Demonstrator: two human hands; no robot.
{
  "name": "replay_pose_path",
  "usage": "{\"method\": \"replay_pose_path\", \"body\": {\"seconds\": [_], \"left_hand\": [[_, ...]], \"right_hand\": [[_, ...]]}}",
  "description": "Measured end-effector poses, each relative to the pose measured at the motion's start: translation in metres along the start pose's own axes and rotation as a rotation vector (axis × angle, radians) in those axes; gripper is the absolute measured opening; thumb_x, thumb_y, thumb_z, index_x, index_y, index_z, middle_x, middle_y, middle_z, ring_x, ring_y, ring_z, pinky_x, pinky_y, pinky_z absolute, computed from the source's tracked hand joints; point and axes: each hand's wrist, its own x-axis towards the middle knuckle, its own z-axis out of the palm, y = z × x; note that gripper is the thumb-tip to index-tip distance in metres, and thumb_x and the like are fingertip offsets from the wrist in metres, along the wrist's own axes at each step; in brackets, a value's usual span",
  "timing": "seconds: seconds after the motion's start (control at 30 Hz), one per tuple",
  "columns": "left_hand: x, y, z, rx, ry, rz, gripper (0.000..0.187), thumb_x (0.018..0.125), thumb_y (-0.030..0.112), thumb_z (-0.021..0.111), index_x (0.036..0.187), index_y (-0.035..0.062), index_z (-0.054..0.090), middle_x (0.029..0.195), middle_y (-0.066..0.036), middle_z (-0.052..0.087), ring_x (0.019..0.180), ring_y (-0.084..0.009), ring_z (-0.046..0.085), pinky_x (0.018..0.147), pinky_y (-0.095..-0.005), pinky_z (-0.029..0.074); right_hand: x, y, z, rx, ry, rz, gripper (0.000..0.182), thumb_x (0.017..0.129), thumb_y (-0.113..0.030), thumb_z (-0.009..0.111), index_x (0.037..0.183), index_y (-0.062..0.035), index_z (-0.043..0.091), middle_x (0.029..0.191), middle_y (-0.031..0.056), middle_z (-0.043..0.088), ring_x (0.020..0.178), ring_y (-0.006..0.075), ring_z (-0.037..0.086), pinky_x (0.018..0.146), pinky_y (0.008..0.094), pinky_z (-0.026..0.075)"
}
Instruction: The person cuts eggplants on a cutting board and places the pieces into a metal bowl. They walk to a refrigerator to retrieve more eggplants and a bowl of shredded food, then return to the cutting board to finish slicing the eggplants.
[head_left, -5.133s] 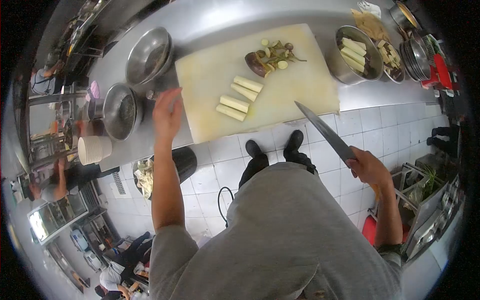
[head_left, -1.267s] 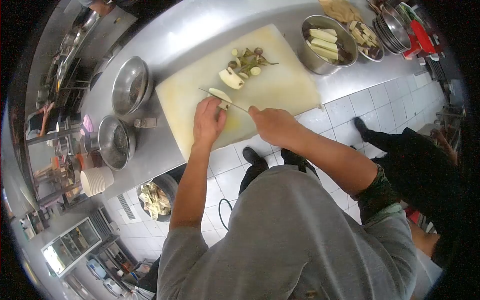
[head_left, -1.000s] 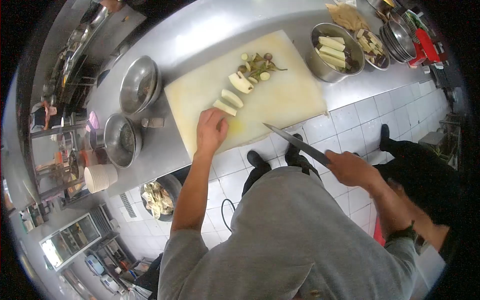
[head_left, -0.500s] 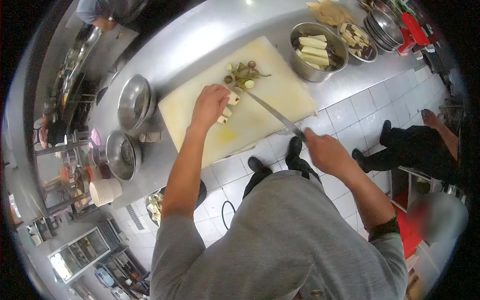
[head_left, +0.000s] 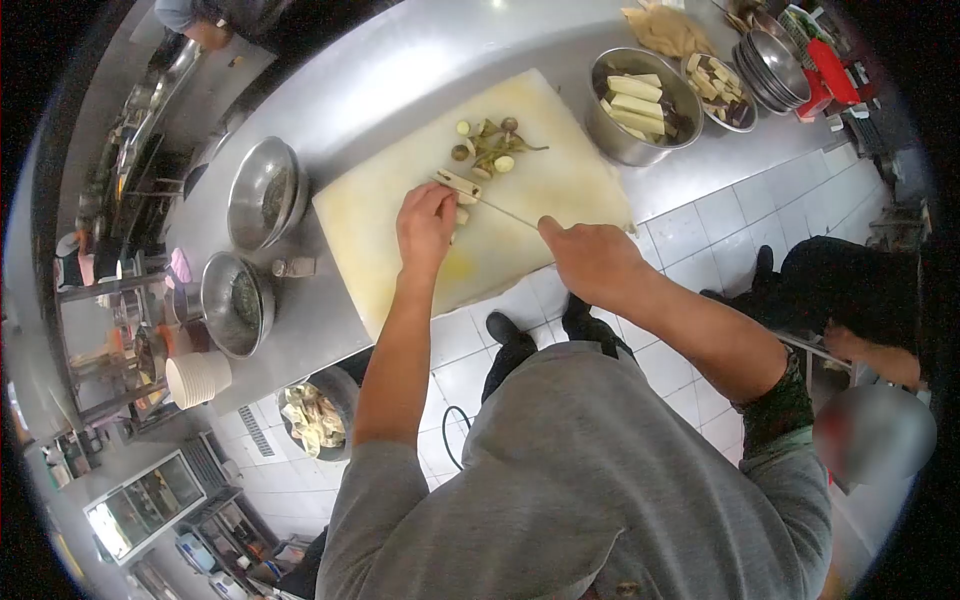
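Observation:
My left hand (head_left: 426,228) rests on the white cutting board (head_left: 375,205), its bent fingers on pale, peeled eggplant pieces (head_left: 459,183). Wrapped around a knife handle, my right hand (head_left: 592,258) holds the knife (head_left: 512,215) with its blade reaching left. The blade tip overlaps the front eggplant piece close to my left fingertips. Further pale pieces lie partly hidden beside that hand. Just beyond, a small heap of cut-off eggplant stems and ends (head_left: 492,152) lies on the board.
Right of the board stand a metal pot (head_left: 625,150) of peeled eggplant and a bowl (head_left: 735,122) of cut pieces. Metal bowls (head_left: 285,205) stand left, near stacked pale containers (head_left: 197,380). A bin (head_left: 345,400) with scraps sits below the counter. Another person (head_left: 845,290) is at right.
My right hand has moved left and slightly up, bringing the knife blade onto the eggplant piece. My left hand has shifted slightly right and down. The person at right has moved an arm lower.

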Motion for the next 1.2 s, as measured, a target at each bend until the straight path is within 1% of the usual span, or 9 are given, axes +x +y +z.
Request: {"method": "replay_pose_path", "body": {"seconds": [0.4, 0.5, 0.57, 0.6, 0.63, 0.73, 0.77, 1.0, 1.2], "left_hand": [[0.006, -0.002, -0.005, -0.039, -0.115, -0.053, 0.006, 0.088, 0.003, 0.070, 0.094, 0.0032, 0.072, 0.099, -0.014, 0.073, 0.089, -0.0319, 0.069, 0.078, -0.0387, 0.057], [0.009, -0.011, -0.012, -0.118, -0.176, -0.071, 0.011, 0.089, 0.004, 0.068, 0.099, 0.0042, 0.074, 0.099, -0.013, 0.073, 0.090, -0.0321, 0.070, 0.083, -0.0402, 0.056], [0.020, -0.008, -0.037, -0.053, -0.354, -0.130, 0.021, 0.089, 0.003, 0.067, 0.109, 0.0062, 0.073, 0.109, -0.013, 0.072, 0.099, -0.0311, 0.069, 0.091, -0.0406, 0.055], [0.025, -0.009, -0.047, -0.025, -0.443, -0.157, 0.026, 0.090, 0.003, 0.066, 0.114, 0.0072, 0.073, 0.114, -0.013, 0.071, 0.104, -0.0306, 0.068, 0.094, -0.0408, 0.054], [0.025, -0.016, -0.054, -0.038, -0.447, -0.039, 0.031, 0.089, 0.003, 0.065, 0.118, 0.0080, 0.072, 0.116, -0.013, 0.070, 0.106, -0.0310, 0.066, 0.096, -0.0411, 0.053], [0.034, -0.031, -0.061, -0.032, -0.518, 0.233, 0.044, 0.086, 0.002, 0.062, 0.129, 0.0098, 0.067, 0.123, -0.013, 0.066, 0.115, -0.0324, 0.061, 0.100, -0.0421, 0.049], [0.038, -0.034, -0.059, 0.000, -0.588, 0.262, 0.046, 0.086, 0.002, 0.060, 0.130, 0.0101, 0.065, 0.126, -0.013, 0.065, 0.118, -0.0328, 0.059, 0.102, -0.0425, 0.048], [0.058, 0.009, -0.035, 0.482, -0.898, 0.140, 0.037, 0.088, 0.004, 0.055, 0.124, 0.0091, 0.063, 0.125, -0.014, 0.065, 0.117, -0.0369, 0.061, 0.099, -0.0467, 0.051], [0.063, -0.011, -0.048, 0.281, -0.747, 0.039, 0.033, 0.088, 0.009, 0.057, 0.121, 0.0047, 0.062, 0.115, -0.018, 0.065, 0.111, -0.0390, 0.062, 0.096, -0.0485, 0.050]], "right_hand": [[0.036, 0.006, 0.008, 0.017, -0.062, -0.007, 0.021, 0.096, -0.014, 0.048, 0.112, -0.0032, 0.057, 0.090, 0.0234, 0.073, 0.086, 0.0419, 0.073, 0.076, 0.0541, 0.058], [-0.022, 0.056, 0.005, -0.031, -0.121, 0.015, 0.032, 0.093, -0.014, 0.054, 0.124, -0.0046, 0.056, 0.092, 0.0243, 0.071, 0.089, 0.0437, 0.071, 0.078, 0.0544, 0.056], [-0.067, 0.084, -0.031, -0.056, -0.357, 0.076, 0.030, 0.093, -0.007, 0.051, 0.123, -0.0042, 0.052, 0.088, 0.0242, 0.069, 0.089, 0.0441, 0.068, 0.077, 0.0541, 0.053], [-0.080, 0.091, -0.051, 0.033, -0.474, 0.136, 0.025, 0.096, -0.013, 0.052, 0.120, -0.0073, 0.053, 0.088, 0.0251, 0.069, 0.089, 0.0467, 0.068, 0.077, 0.0582, 0.053], [-0.094, 0.097, -0.060, 0.089, -0.473, 0.146, 0.015, 0.101, -0.019, 0.052, 0.113, -0.0101, 0.054, 0.083, 0.0180, 0.069, 0.076, 0.0375, 0.070, 0.067, 0.0516, 0.054], [-0.111, 0.093, -0.051, 0.439, -0.607, 0.445, 0.017, 0.105, -0.025, 0.051, 0.115, -0.0121, 0.055, 0.077, 0.0090, 0.066, 0.065, 0.0231, 0.065, 0.056, 0.0406, 0.051], [-0.115, 0.084, -0.046, 0.501, -0.565, 0.512, 0.014, 0.105, -0.020, 0.050, 0.110, -0.0090, 0.056, 0.069, 0.0016, 0.060, 0.055, 0.0110, 0.055, 0.048, 0.0301, 0.046], [-0.141, 0.074, 0.003, 0.853, -0.438, 0.500, 0.017, 0.105, -0.020, 0.050, 0.115, -0.0073, 0.055, 0.068, 0.0018, 0.059, 0.052, 0.0095, 0.053, 0.047, 0.0276, 0.045], [-0.188, 0.084, 0.011, 1.019, -0.304, 0.585, 0.017, 0.105, -0.019, 0.050, 0.116, -0.0069, 0.055, 0.067, 0.0019, 0.058, 0.048, 0.0082, 0.050, 0.043, 0.0269, 0.045]]}}
